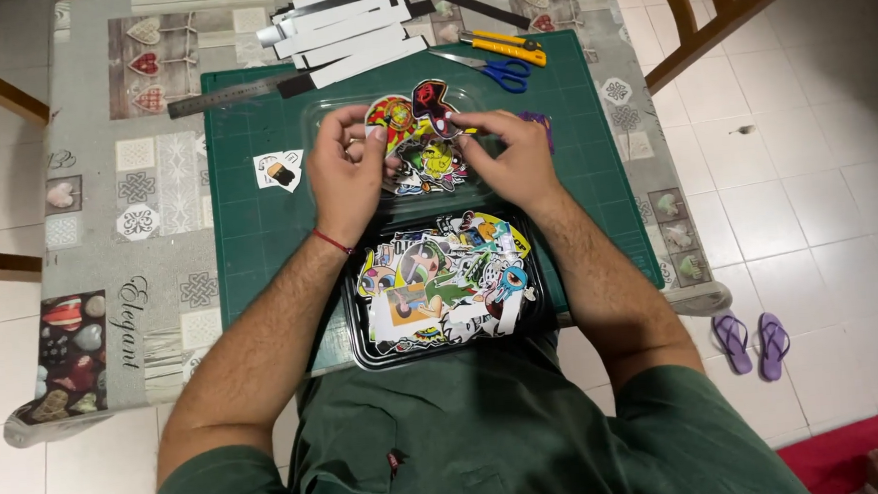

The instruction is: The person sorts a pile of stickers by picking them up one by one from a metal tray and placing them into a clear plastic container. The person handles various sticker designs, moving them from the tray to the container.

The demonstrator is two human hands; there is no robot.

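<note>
My left hand (347, 167) and my right hand (514, 153) meet over a clear plastic lid (324, 113) on a green cutting mat (258, 226). Both pinch colourful stickers (424, 143) that lie in the lid, the left at their left edge, the right at their right edge. A black tray (359, 346) heaped with several more cut-out stickers sits right below my wrists, at the table's near edge. A red string circles my left wrist.
One sticker (280, 170) lies on the mat left of my left hand. At the back lie a metal ruler (231, 95), black and white strips (348, 31), a yellow utility knife (504, 45) and blue scissors (495, 71). Purple sandals (752, 341) rest on the floor.
</note>
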